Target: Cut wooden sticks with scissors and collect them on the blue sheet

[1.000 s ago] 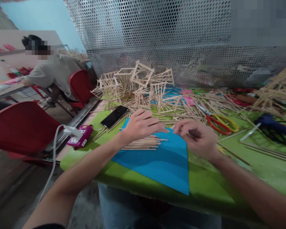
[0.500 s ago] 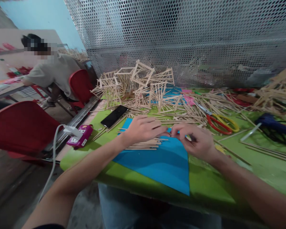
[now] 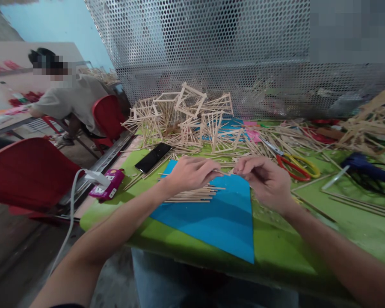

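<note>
Above a blue sheet [image 3: 211,226], my left hand [image 3: 191,173] pinches a thin wooden stick [image 3: 223,173], whose end pokes out past the fingertips toward the right. My right hand [image 3: 268,184] faces it with thumb and forefinger pressed together close to that end. Whether those fingertips grip the stick or some small bit is too fine to make out. Several more wooden sticks [image 3: 192,197] lie side by side on the sheet beneath my left hand, partly covered by it.
Behind my hands, stick frames [image 3: 192,107] are piled against a perforated metal screen [image 3: 211,51]. A phone [image 3: 153,157] and purple power strip [image 3: 111,184] lie left; scissors [image 3: 297,167] and a blue glue gun [image 3: 365,167] lie right. Another person [image 3: 72,96] sits far left.
My hands have drawn slightly apart at the fingertips, so the stick's end now shows between them. The right hand's fingers have straightened a little.
</note>
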Demonstrator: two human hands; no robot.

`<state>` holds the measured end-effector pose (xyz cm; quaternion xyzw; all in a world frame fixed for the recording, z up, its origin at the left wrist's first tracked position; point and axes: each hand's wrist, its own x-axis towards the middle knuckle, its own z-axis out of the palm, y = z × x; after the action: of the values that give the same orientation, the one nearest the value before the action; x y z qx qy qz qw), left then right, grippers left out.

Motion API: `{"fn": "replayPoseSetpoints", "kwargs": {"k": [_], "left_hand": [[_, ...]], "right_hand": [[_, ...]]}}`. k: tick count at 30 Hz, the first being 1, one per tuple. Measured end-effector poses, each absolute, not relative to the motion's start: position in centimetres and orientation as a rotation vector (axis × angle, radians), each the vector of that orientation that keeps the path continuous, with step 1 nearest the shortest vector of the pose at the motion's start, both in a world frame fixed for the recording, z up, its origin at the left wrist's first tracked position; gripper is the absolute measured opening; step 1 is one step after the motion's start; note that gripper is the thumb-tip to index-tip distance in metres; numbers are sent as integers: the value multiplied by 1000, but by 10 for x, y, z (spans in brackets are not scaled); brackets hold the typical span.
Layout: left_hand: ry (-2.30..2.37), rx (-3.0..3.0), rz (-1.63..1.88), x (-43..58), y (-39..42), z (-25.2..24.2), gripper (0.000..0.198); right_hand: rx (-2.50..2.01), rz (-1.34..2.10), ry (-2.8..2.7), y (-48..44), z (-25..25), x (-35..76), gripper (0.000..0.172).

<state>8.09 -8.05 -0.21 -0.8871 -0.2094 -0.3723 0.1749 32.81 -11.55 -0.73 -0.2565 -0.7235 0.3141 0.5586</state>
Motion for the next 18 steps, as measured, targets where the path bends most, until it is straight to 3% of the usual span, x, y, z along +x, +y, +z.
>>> {"fn": "replayPoseSetpoints", "kwargs": {"k": [18], "left_hand": [[-667,-2559,-1061,86,-88,-1,25]], "right_hand": [[-708,1258,-1444,-110,-19,318,24]]}}
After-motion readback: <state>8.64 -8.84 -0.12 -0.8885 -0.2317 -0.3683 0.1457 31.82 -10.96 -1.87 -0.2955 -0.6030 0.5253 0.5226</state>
